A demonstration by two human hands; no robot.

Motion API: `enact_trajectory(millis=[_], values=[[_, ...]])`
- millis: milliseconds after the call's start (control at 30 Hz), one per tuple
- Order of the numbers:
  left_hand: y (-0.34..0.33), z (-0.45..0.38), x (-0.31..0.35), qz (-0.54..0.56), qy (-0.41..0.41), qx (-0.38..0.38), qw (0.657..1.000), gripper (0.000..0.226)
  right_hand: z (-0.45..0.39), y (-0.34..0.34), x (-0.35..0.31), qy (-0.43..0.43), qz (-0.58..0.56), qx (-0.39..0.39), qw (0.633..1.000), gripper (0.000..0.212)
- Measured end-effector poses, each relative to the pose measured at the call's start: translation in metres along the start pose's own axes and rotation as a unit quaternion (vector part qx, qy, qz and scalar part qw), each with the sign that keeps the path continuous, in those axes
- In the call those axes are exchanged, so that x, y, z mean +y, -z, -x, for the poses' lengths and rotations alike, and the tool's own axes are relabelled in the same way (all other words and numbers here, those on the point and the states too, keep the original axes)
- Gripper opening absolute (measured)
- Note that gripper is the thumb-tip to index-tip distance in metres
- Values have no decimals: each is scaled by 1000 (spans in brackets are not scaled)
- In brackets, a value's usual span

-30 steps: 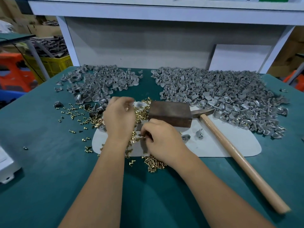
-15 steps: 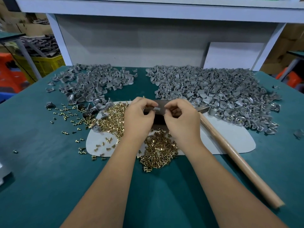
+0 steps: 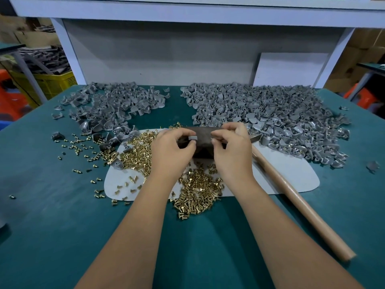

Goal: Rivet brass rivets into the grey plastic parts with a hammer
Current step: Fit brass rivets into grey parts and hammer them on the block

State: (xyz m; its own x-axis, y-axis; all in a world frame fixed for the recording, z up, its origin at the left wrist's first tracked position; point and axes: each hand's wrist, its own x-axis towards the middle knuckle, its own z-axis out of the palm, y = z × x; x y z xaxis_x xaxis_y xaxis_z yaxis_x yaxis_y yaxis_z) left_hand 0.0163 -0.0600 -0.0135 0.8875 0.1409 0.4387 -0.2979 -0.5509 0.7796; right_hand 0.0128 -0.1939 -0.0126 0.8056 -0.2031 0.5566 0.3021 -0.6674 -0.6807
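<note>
The left hand (image 3: 171,152) pinches a grey part (image 3: 192,138) over the dark block (image 3: 200,142); the right hand (image 3: 231,151) is curled close, something tiny at its fingertips, likely a rivet. Seat it square before hammering. The hammer (image 3: 295,197) lies just right, rivets (image 3: 198,197) beneath the wrists, part piles behind, open table nearer.

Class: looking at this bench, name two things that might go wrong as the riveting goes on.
1. Loose brass rivets heaped beside the dark block may scatter or roll off the table.
2. The left hand pinches a small grey part; fingers that close risk a blow once the hammer swings.
</note>
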Motion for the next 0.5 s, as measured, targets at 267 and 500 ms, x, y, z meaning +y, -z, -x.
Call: enact_trajectory(millis=[267,500], values=[[-3,-1,-3,-30,-41,-12,999,14,1,-3,2,20,24,-12,999,12],[-4,-3,-7,12,-12,-18,1000,30,2,1,-3,79,102,-58,990,20]])
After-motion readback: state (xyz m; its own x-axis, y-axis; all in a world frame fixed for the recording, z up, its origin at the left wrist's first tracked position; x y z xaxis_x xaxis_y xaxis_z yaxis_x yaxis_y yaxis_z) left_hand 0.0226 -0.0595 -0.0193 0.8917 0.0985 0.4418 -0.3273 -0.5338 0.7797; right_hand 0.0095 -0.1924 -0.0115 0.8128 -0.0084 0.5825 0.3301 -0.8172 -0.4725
